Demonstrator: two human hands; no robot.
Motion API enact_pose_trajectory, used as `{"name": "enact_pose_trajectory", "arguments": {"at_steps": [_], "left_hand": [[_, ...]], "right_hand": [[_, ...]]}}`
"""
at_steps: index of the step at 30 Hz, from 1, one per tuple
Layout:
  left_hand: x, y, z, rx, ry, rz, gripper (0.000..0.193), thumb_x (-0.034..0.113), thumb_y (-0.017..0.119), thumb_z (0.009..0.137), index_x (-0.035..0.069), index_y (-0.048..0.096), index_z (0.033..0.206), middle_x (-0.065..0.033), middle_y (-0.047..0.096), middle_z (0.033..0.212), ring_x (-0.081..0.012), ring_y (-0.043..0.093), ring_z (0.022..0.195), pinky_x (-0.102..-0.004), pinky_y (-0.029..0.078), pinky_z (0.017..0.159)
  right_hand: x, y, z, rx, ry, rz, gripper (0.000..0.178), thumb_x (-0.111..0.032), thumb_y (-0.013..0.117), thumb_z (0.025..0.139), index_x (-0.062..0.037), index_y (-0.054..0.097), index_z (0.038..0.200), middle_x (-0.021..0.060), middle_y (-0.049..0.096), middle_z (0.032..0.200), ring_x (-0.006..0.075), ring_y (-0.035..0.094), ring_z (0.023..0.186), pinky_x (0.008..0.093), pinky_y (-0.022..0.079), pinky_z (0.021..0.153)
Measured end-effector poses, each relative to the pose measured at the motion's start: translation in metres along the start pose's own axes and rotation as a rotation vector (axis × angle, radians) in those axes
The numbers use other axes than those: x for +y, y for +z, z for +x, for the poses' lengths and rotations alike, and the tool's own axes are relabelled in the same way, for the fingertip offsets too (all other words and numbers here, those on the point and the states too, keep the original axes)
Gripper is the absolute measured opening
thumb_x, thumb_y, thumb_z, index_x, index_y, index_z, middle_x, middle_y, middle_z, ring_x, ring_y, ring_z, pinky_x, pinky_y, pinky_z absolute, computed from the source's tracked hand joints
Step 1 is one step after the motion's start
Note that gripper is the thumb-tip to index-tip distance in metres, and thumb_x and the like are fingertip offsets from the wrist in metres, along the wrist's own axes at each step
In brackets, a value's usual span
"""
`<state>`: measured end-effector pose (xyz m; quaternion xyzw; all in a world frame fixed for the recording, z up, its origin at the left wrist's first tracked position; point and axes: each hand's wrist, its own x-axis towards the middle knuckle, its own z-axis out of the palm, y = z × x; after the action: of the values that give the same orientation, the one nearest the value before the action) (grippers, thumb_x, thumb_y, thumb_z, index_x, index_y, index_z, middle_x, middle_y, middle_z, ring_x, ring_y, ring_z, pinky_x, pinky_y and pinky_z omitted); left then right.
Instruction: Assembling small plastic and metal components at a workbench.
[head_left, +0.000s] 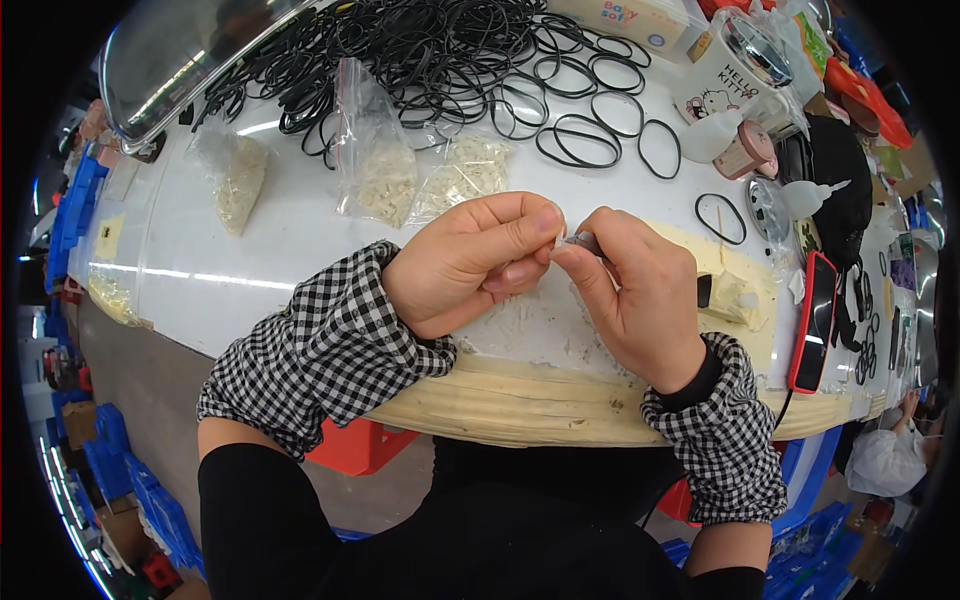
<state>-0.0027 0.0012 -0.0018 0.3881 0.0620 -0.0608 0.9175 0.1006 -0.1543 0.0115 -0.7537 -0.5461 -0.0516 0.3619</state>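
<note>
Both my hands meet above the near edge of the white table. My left hand is closed, thumb and forefinger pinching a small pale piece. Right beside it, my right hand grips a small grey object between thumb and curled fingers; most of it is hidden, so its kind is unclear. Beyond my left hand lie clear plastic bags of small pale pieces, among them a zip bag and a flatter bag. Checkered sleeve covers wrap both forearms.
A heap of black rubber rings covers the back, with loose rings to its right. Another bag sits at left. To the right are a red-cased phone, a squeeze bottle and a yellowish block.
</note>
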Motion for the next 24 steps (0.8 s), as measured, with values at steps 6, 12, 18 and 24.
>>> {"name": "enact_pose_trajectory", "arguments": {"at_steps": [6, 12, 18, 24], "left_hand": [[-0.0004, -0.001, -0.0005, -0.004, -0.002, 0.002, 0.017, 0.02, 0.049, 0.097, 0.005, 0.056, 0.095, 0.0049, 0.046, 0.075, -0.0023, 0.037, 0.062, -0.0156, 0.031, 0.054], [0.001, -0.0004, -0.0004, -0.007, -0.01, 0.022, 0.018, 0.022, 0.048, 0.098, 0.005, 0.054, 0.094, 0.0042, 0.046, 0.077, -0.0025, 0.036, 0.062, -0.016, 0.032, 0.056], [0.0006, 0.0006, -0.0005, 0.005, 0.002, 0.018, 0.018, 0.02, 0.05, 0.097, 0.004, 0.056, 0.094, 0.0047, 0.047, 0.075, -0.0025, 0.037, 0.062, -0.0157, 0.031, 0.054], [0.0075, 0.0012, -0.0016, 0.088, 0.036, 0.079, 0.019, 0.023, 0.049, 0.097, 0.006, 0.052, 0.089, 0.001, 0.05, 0.084, -0.0037, 0.037, 0.064, -0.0162, 0.034, 0.057]], "right_hand": [[0.0013, 0.0001, -0.0001, -0.001, -0.015, -0.005, 0.032, -0.034, 0.063, 0.086, -0.0072, 0.052, 0.073, 0.005, 0.049, 0.057, 0.0209, 0.05, 0.048, 0.0315, 0.037, 0.042], [0.0007, -0.0019, -0.0008, -0.024, -0.013, -0.016, 0.032, -0.034, 0.063, 0.085, -0.0074, 0.051, 0.073, 0.0048, 0.049, 0.058, 0.0204, 0.05, 0.048, 0.0311, 0.037, 0.042], [0.0009, -0.0002, -0.0002, -0.006, -0.015, -0.011, 0.032, -0.034, 0.063, 0.085, -0.0074, 0.051, 0.073, 0.0044, 0.049, 0.058, 0.0206, 0.05, 0.048, 0.031, 0.038, 0.042], [0.0018, -0.0038, -0.0006, -0.086, 0.029, 0.049, 0.028, -0.03, 0.066, 0.083, -0.0059, 0.054, 0.077, 0.0055, 0.052, 0.063, 0.0214, 0.052, 0.05, 0.0314, 0.04, 0.045]]}}
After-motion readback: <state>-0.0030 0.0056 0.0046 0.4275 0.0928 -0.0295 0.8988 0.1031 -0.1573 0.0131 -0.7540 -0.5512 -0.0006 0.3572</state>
